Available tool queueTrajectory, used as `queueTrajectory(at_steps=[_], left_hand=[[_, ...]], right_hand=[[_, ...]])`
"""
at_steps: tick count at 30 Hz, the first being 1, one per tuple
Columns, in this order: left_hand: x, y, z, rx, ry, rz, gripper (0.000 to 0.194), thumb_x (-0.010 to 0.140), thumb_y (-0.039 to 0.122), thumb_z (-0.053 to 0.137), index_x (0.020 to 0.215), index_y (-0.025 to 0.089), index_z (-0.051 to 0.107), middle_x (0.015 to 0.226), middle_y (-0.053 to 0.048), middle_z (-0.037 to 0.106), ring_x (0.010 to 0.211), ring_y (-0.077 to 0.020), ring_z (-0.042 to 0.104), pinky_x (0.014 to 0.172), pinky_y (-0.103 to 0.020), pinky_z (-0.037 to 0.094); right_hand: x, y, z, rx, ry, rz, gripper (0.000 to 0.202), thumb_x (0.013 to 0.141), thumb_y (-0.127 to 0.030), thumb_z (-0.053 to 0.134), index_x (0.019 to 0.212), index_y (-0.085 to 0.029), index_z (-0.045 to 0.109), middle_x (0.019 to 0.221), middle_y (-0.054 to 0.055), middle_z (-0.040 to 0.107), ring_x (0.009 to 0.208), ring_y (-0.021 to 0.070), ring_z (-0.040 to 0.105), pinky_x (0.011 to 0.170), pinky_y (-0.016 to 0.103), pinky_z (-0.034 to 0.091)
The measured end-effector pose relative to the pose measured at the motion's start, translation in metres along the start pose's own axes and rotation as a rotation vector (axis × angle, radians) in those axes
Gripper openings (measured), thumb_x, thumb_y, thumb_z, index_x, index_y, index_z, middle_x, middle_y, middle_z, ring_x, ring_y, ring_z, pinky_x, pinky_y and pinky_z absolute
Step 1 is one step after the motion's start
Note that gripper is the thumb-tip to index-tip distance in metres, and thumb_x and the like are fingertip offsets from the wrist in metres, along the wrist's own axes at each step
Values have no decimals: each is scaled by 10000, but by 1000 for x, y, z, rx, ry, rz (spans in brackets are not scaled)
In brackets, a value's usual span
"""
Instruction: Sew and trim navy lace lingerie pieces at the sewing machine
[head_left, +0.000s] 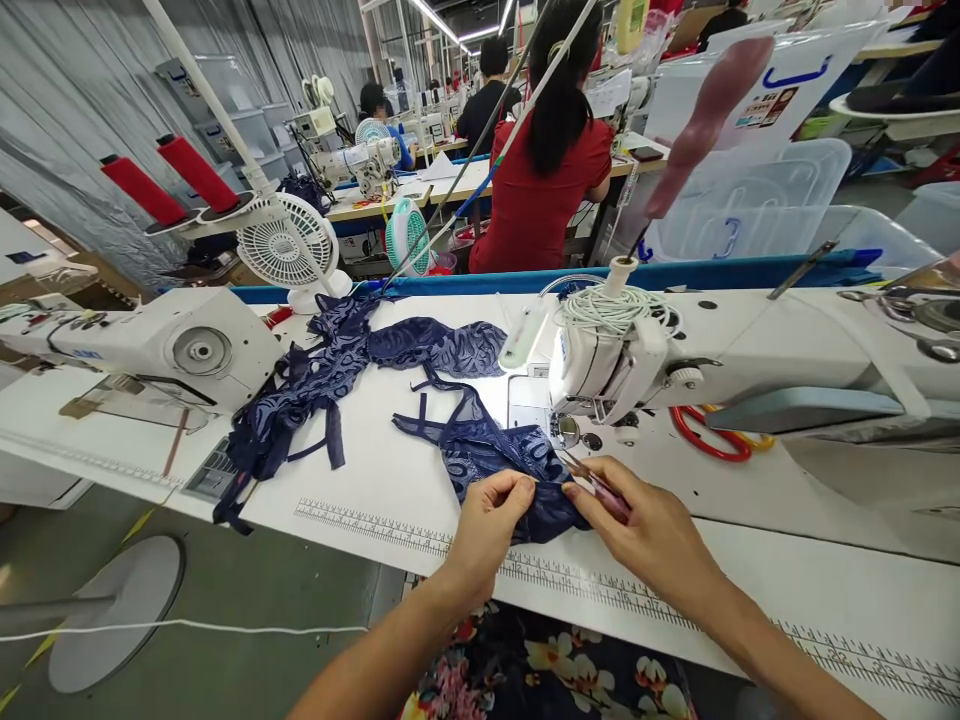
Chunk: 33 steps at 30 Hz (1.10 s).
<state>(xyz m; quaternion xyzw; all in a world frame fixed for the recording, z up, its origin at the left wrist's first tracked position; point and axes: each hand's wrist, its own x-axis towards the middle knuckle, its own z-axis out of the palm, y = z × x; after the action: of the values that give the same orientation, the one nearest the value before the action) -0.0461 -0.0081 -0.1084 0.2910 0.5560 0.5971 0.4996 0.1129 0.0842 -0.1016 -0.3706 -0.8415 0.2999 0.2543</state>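
A navy lace bra piece (480, 440) lies on the white sewing table, its near edge lifted between my two hands. My left hand (491, 515) pinches that edge, thumb against fingers. At the same edge, the thumb and forefinger of my right hand (637, 510) are closed on the fabric. Tucked in the right palm is a small pair of thread snips (604, 492), blades pointing up and left. Just behind the fabric stands the head of a white sewing machine (592, 360). More navy lace pieces (307, 390) are heaped to the left.
A second sewing machine (187, 345) sits at the left, near a white fan (289, 240) and red thread cones (199, 172). Red-handled scissors (709, 435) rest under the machine arm at right. A printed ruler (375, 525) runs along the front edge. A person in red (532, 190) sits beyond.
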Motion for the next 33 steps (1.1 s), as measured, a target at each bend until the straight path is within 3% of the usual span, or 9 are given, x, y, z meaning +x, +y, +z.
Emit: queueTrajectory(at_steps=[3, 8, 18, 25, 33], left_hand=[[1, -1, 0, 4, 5, -7, 373, 879, 460, 604, 699, 140, 541, 712, 14, 387, 711, -112, 303, 660, -246, 275], [-1, 0, 2, 15, 10, -4, 359, 898, 447, 582, 707, 147, 535, 717, 12, 389, 714, -115, 308, 671, -252, 284], [-2, -1, 3, 17, 10, 2, 368, 898, 452, 576, 694, 152, 512, 721, 11, 385, 716, -117, 303, 675, -250, 294], [-3, -1, 4, 38, 3, -10, 399, 899, 456, 574, 660, 160, 454, 690, 23, 330, 684, -109, 256, 631, -250, 260], [-3, 1, 5, 33, 18, -7, 432, 892, 474, 581, 640, 167, 413, 680, 29, 296, 671, -107, 231, 604, -246, 241]], right_hand=[[-15, -9, 3, -204, 198, -176, 271, 975, -451, 473, 1004, -199, 571, 617, -45, 595, 496, 99, 561, 479, 200, 366], [-25, -16, 12, -459, 319, -431, 243, 1021, -331, 440, 913, -151, 563, 575, -51, 563, 440, 68, 527, 472, 222, 307], [-25, -6, 20, -598, 335, -441, 301, 1016, -323, 461, 833, -141, 617, 595, -27, 588, 449, 63, 504, 466, 259, 259], [-28, -6, 25, -691, 401, -437, 233, 979, -321, 547, 869, -129, 621, 604, -27, 594, 476, 74, 506, 513, 254, 301], [-28, -8, 26, -829, 407, -530, 175, 928, -306, 629, 897, -135, 620, 622, -12, 586, 532, 123, 522, 580, 278, 354]])
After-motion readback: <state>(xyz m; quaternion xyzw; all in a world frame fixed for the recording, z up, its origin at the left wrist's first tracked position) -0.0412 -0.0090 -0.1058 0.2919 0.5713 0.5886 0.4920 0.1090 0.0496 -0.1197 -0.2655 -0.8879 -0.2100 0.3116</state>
